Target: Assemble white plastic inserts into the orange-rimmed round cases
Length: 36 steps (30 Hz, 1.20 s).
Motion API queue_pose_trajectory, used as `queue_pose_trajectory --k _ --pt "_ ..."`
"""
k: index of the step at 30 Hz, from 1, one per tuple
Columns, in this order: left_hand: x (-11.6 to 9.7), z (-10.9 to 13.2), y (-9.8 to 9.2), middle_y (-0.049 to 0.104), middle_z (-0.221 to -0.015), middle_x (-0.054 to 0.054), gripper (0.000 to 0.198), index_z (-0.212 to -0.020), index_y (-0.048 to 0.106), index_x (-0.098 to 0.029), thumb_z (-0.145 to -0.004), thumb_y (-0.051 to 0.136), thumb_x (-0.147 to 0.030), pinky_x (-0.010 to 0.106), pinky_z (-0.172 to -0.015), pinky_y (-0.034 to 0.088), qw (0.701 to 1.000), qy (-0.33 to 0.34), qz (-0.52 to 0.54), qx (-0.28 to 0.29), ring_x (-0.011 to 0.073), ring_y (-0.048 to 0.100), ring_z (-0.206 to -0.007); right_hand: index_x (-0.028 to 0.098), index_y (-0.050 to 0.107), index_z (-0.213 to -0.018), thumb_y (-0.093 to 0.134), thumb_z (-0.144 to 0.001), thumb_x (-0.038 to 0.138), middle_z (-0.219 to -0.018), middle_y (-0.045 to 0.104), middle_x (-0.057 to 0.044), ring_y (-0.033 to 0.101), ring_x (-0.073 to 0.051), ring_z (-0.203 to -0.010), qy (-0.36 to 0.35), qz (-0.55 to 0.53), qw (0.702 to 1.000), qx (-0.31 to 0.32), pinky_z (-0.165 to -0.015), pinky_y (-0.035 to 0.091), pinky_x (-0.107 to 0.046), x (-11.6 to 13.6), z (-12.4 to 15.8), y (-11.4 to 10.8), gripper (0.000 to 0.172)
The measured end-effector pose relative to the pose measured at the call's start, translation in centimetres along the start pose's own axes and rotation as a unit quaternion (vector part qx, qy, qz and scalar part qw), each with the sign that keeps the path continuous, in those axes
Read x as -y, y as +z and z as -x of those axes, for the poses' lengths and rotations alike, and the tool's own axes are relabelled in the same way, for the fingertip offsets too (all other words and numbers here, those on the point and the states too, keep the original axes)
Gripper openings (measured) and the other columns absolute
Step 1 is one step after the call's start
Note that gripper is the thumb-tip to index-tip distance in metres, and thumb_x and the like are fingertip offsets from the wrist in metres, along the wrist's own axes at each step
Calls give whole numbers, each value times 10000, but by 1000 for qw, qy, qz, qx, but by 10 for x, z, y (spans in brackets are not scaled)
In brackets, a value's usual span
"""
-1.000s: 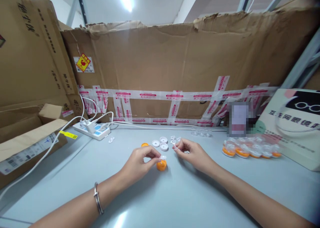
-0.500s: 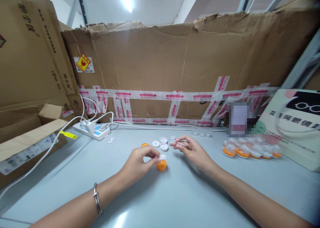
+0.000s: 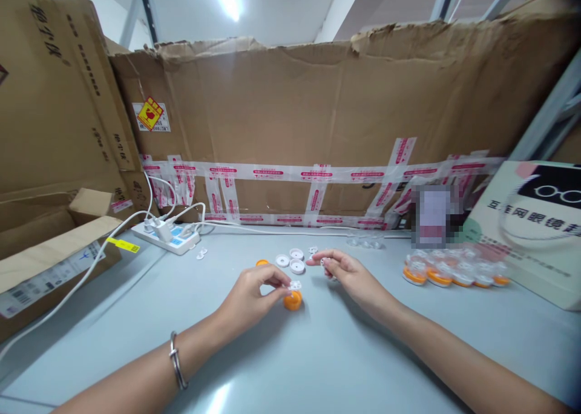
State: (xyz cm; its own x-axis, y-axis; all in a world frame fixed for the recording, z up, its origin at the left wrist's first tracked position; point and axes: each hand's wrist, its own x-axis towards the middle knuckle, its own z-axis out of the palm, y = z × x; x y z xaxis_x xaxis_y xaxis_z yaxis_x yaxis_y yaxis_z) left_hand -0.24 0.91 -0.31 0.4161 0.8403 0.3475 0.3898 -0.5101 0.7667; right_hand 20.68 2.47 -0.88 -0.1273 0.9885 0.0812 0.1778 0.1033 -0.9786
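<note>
In what looks like fitting work, the left hand (image 3: 247, 293) pinches a white perforated piece (image 3: 296, 285) by an orange cap (image 3: 293, 301), the loosely curled right hand (image 3: 351, 276) holds a second white piece (image 3: 323, 262), and the next move likely needs careful alignment.

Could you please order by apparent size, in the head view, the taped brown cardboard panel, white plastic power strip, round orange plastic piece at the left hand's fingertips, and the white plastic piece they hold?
1. Taped brown cardboard panel
2. White plastic power strip
3. Round orange plastic piece
4. White plastic piece (visible part)
</note>
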Motion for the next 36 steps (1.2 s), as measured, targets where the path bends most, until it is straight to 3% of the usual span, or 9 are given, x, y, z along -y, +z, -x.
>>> queue_pose_trajectory --k 3,8,17,24,36 --pt "0 0 -1 678 -814 31 44 -779 631 -169 -766 589 -175 269 -699 472 1000 0 -4 1 149 619 -761 177 589 -822 670 -605 495 -917 674 -58 569 -135 -749 24 -80 996 10 -785 438 -308 2 0 2 394" --pt "0 1 0 679 -819 30 46 -784 630 -170 -766 589 -176 269 -704 472 1000 9 -10 0 148 617 -761 177 619 -742 784 -493 408 -736 681 -5 638 -134 -746 62 -171 983 2 -793 480 -286 6 2 4 377" --pt "-1 1 1 677 -820 29 49 -790 628 -175 -772 582 -180 276 -716 473 999 30 -20 -2 154 618 -770 202 703 -847 785 -526 336 -804 720 -12 647 -137 -776 76 -163 983 34 -811 492 -273 6 6 7 357" --pt "-1 1 2 669 -809 24 45 -796 625 -170 -776 584 -174 265 -711 479 999 33 -16 -1 146 615 -758 190 682 -805 785 -530 344 -777 722 -20 651 -157 -778 73 -163 984 25 -807 481 -287 4 8 9 331" --pt "-7 4 3 637 -853 28 82 -882 561 -181 -800 563 -181 289 -750 488 998 49 -24 -11 143 599 -789 184 683 -785 775 -529 371 -794 718 -46 650 -236 -869 37 -165 983 74 -840 474 -369 9 22 34 330"
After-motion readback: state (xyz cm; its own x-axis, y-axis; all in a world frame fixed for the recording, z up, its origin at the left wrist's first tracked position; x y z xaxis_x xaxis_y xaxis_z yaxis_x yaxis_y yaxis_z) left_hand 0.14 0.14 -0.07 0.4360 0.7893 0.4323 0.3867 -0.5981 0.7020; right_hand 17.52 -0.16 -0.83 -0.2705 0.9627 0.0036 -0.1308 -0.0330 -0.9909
